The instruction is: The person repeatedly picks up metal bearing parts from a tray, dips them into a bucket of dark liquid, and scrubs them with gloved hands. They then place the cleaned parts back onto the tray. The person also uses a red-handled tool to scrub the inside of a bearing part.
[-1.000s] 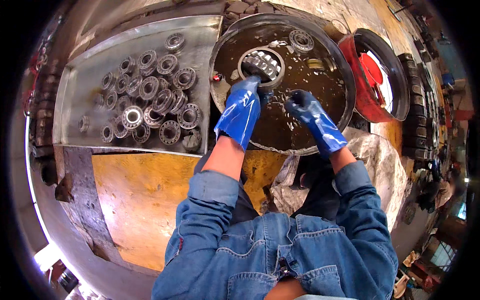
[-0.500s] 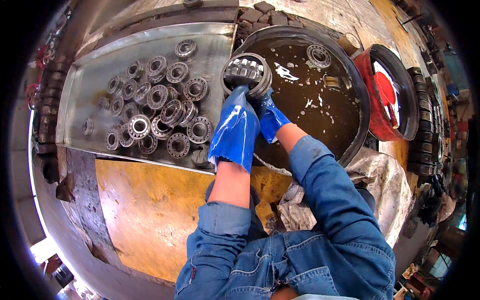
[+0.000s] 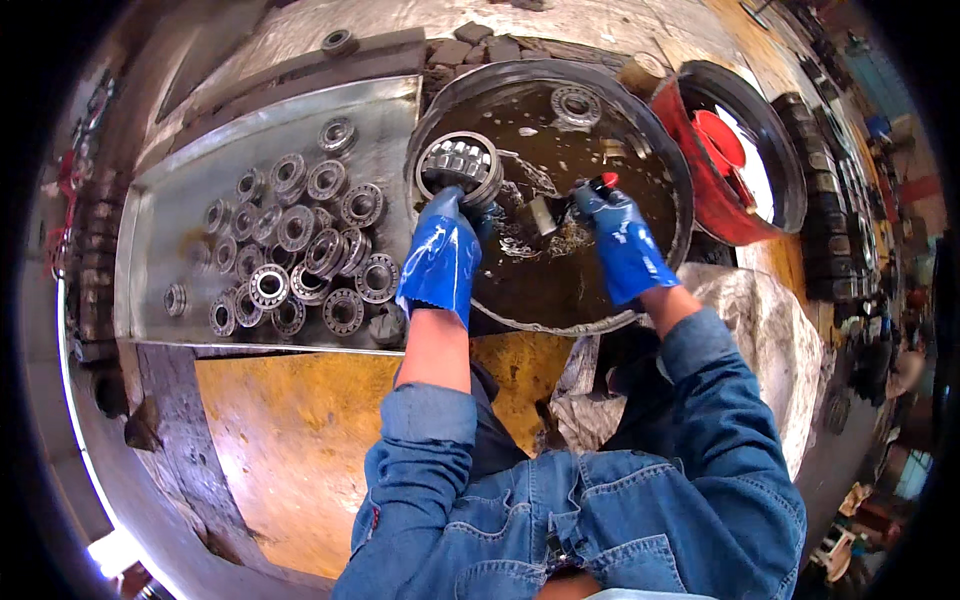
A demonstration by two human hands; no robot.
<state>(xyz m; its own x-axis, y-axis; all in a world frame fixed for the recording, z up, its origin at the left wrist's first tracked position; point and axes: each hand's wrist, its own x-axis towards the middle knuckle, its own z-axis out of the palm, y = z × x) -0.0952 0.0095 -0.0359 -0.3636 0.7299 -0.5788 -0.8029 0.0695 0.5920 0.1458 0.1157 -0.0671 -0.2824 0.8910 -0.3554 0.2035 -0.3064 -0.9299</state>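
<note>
My left hand (image 3: pixel 441 250), in a blue rubber glove, is closed on a large roller bearing (image 3: pixel 459 168), tilted so that its rollers show inside the outer ring. The bearing is over the left side of a round tub (image 3: pixel 683 165) of murky brown liquid. In a matching glove, my right hand (image 3: pixel 622 235) grips what looks like a paintbrush (image 3: pixel 543 215), with a metal band and a red handle end. Its lower end is at the rippling liquid, where the bristles are hard to make out. Another bearing (image 3: pixel 576 106) lies at the tub's far side.
On the left, a shallow metal tray (image 3: pixel 160 300) holds many loose bearings (image 3: pixel 296 229). A red cut drum (image 3: pixel 690 170) with a red scoop (image 3: pixel 719 141) inside stands right of the tub. Stained sheeting (image 3: pixel 755 330) lies near my right arm. Bricks (image 3: pixel 470 40) lie beyond the tub.
My right hand has left the bearing, moved right and now grips the brush over the tub. My left hand still holds the bearing. The whole view has shifted.
</note>
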